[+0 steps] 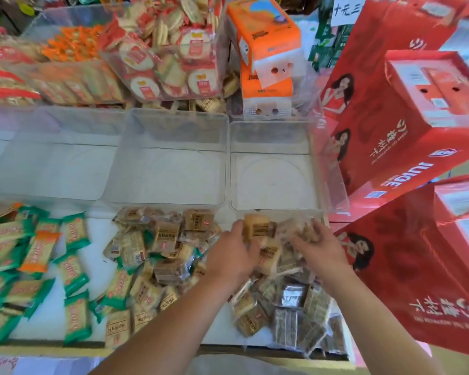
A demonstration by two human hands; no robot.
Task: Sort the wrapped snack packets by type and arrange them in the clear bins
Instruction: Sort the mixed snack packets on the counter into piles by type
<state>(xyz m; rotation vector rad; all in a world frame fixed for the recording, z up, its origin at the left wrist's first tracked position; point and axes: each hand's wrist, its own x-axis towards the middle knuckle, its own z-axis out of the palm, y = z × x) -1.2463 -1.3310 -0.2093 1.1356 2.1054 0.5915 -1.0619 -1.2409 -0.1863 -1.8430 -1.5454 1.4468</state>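
lying heaped on the near white surface, the tan and brown snack packets (168, 239) sit just in front of the clear bins (171, 171), with green-wrapped packets (73, 266) to the left. the left hand (233, 255) curls its fingers round a tan packet (257, 228) at the pile's far edge. the right hand (320, 250) has bent fingers among clear-wrapped packets, its hold too blurred to tell, beside red juice cartons (406, 125).

Crowded shop counter — white tabletop (98, 234), red juice gift boxes (406, 125) right, orange tissue packs (266, 36) behind
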